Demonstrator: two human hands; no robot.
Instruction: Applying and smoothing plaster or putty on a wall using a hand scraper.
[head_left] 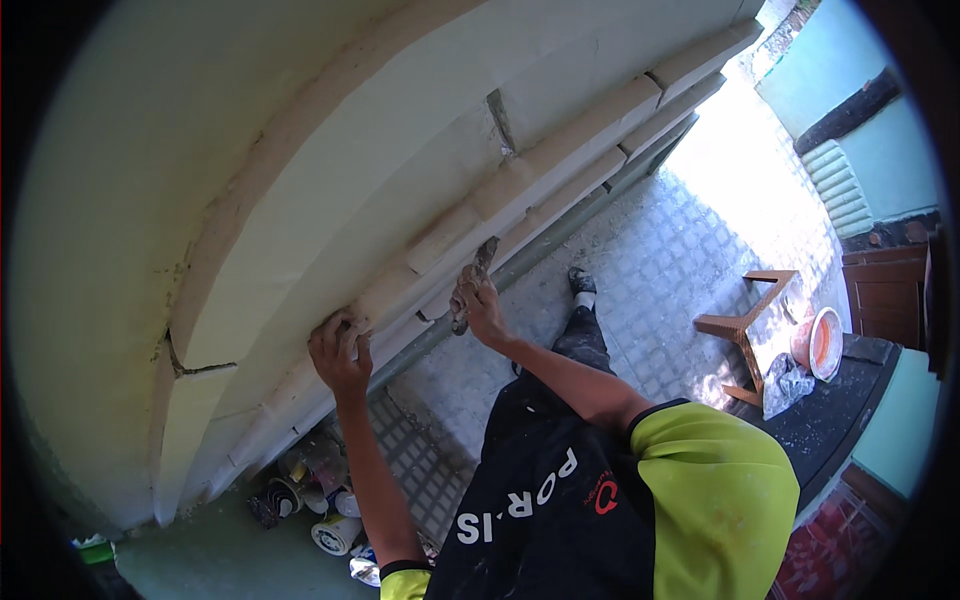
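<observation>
My right hand (482,308) is closed around a dirty putty knife (487,253), its dark blade end pointing up past my fingers. That hand is just off the lower edge of a pale stepped wall moulding (440,245). Farther left, my left hand (341,352) rests against the moulding with its fingers curled. Something pale and greyish shows at its fingertips, too small to name. A dark gap (500,122) breaks the moulding's face above my right hand. Another cracked joint (200,371) lies at the far left.
Several paint tubs (336,535) and bottles stand at the lower left below the wall. To the right, a brown plastic stool (742,325) stands on the patterned floor (660,270). Near it, an orange-lined bucket (822,345) and a plastic bag (788,385) sit on a dark ledge (850,410).
</observation>
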